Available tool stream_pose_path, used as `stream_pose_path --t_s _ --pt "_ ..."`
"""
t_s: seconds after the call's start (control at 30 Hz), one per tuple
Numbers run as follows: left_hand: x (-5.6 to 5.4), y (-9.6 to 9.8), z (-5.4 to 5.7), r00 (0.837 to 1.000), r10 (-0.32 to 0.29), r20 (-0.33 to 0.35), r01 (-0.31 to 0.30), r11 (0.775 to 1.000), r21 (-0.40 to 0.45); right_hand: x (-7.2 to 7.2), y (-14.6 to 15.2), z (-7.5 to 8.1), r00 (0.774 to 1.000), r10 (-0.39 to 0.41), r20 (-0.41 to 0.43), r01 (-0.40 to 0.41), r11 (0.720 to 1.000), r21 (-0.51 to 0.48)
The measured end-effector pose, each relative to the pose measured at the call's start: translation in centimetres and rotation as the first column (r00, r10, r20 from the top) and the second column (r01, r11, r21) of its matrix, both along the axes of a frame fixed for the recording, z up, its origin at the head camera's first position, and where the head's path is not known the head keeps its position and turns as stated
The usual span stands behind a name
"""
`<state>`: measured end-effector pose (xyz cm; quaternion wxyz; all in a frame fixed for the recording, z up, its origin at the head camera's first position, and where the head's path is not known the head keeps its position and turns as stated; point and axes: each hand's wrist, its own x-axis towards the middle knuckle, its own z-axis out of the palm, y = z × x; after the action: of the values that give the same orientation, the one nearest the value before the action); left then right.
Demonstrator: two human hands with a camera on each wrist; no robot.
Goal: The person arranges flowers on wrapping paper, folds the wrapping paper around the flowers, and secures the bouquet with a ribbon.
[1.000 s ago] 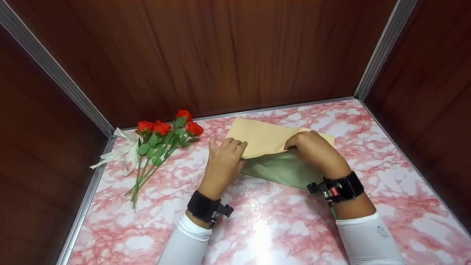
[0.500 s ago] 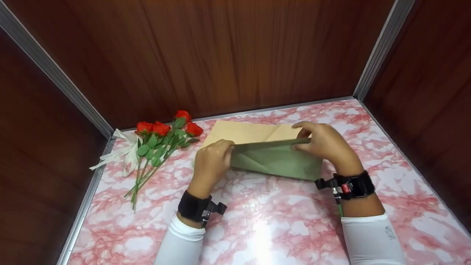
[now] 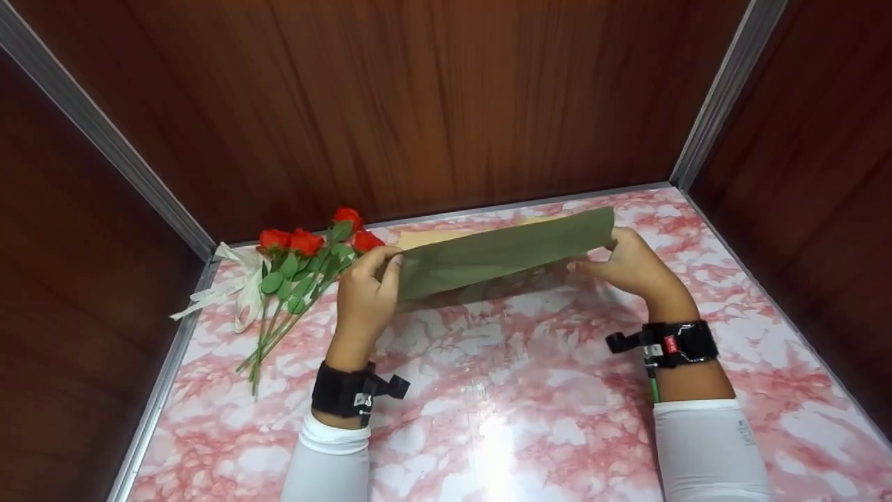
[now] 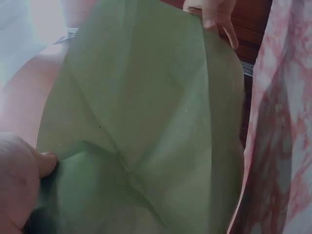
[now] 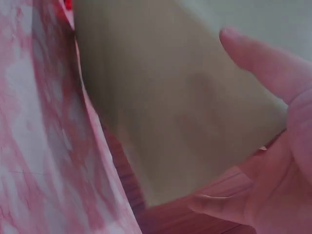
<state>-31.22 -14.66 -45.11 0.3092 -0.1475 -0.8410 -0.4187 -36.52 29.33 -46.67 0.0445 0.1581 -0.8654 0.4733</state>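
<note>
Above table, green sheet higher than before; left grip pinching it, hold of right grip unclear.

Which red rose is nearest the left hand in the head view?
The rightmost rose: its bloom shows right beside the left hand. The back rose, the second rose from the left and the leftmost rose appear farther away.

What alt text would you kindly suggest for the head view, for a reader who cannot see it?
The left hand grips one end of a green sheet above a pink marbled table, the right hand at its other end. Red roses and a white ribbon lie at the picture's left, before a dark brown wall.
</note>
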Motion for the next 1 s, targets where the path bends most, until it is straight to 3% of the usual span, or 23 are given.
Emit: stream_pose_path --t_s 0.1,0.17,0.27,0.37,0.5,0.6,0.73,0.77,0.8,0.83,0.9,0.97,1.0 --pt "0.0 -0.4 0.4 0.997 -0.037 0.061 0.027 0.988 0.154 -0.1 0.5 0.0 0.995 -0.099 -0.034 0.099 0.995 -0.017" --pt "0.0 -0.6 0.6 0.993 -0.062 0.100 0.032 0.961 0.274 -0.1 1.0 0.1 0.986 -0.154 -0.064 0.151 0.987 -0.054" --pt "-0.1 -1.0 0.9 0.985 -0.095 0.142 0.022 0.896 0.443 -0.1 1.9 0.3 0.974 -0.201 -0.102 0.185 0.972 -0.143" --pt "-0.2 -1.3 1.2 0.978 -0.128 0.164 0.009 0.813 0.583 0.1 2.9 0.4 0.969 -0.225 -0.105 0.197 0.954 -0.228" --pt "-0.3 -1.5 1.5 0.975 -0.147 0.168 -0.008 0.728 0.685 0.2 4.0 0.5 0.966 -0.250 -0.070 0.218 0.926 -0.310" --pt "-0.4 -1.6 1.5 0.974 -0.152 0.170 -0.018 0.692 0.721 0.2 4.3 0.3 0.974 -0.222 -0.035 0.184 0.876 -0.445" --pt "-0.6 -1.4 1.4 0.968 -0.179 0.177 -0.025 0.632 0.775 -0.1 4.1 -0.4 0.995 -0.102 -0.002 0.076 0.763 -0.642" --pt "-0.6 -1.3 1.3 0.966 -0.188 0.181 -0.027 0.617 0.787 -0.3 3.9 -0.6 0.998 -0.063 0.013 0.056 0.750 -0.659" --pt "-0.7 -1.1 1.3 0.963 -0.194 0.185 -0.031 0.605 0.796 -0.5 3.7 -0.9 0.999 -0.027 0.039 0.046 0.748 -0.662" --pt "-0.8 -0.9 1.1 0.961 -0.199 0.192 -0.036 0.597 0.801 -0.7 3.3 -1.2 0.997 -0.005 0.073 0.051 0.765 -0.642" --pt "-1.0 -0.5 0.7 0.955 -0.213 0.208 -0.045 0.588 0.808 -1.2 2.5 -1.8 0.988 0.036 0.150 0.059 0.810 -0.583" --pt "-1.3 0.0 0.2 0.946 -0.224 0.236 -0.060 0.592 0.804 -1.7 1.6 -2.6 0.975 0.041 0.218 0.074 0.866 -0.495" --pt "-1.4 0.2 -0.2 0.940 -0.229 0.252 -0.069 0.596 0.800 -1.9 1.1 -3.0 0.969 0.045 0.244 0.077 0.880 -0.468"
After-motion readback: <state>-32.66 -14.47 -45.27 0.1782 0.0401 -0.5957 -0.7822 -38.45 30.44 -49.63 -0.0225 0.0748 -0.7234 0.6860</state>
